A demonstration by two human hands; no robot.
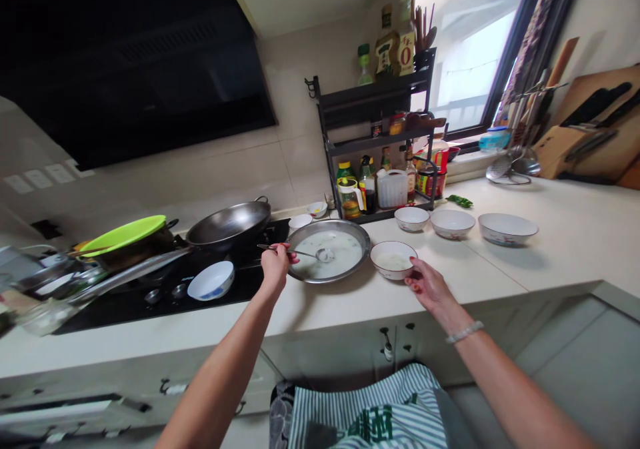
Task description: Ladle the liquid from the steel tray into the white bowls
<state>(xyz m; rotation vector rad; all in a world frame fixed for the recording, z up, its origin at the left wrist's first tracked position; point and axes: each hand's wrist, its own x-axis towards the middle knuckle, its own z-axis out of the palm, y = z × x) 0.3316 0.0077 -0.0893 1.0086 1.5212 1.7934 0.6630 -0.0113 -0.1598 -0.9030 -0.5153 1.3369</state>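
Observation:
My left hand (277, 264) is closed round the handle of a metal ladle (324, 255). The ladle's bowl hangs over a wide steel basin (367, 249) of whitish, soupy liquid with small bits in it; whether it touches the liquid is hard to make out. To the right of the basin, a small white bowl (395, 275) with a dark rim holds some of the same pale liquid. My right hand (427, 285) grips that bowl's right edge, thumb at the rim and fingers against its side. A bracelet circles the right wrist.
Behind and right stand three white bowls (453, 225). A black rack (377, 143) of bottles rises at the back. On the left, a wok (230, 225), a lime-green basin (125, 234) and a tilted white bowl (212, 281) sit on the stove. Green peppers (459, 201) lie near the rack.

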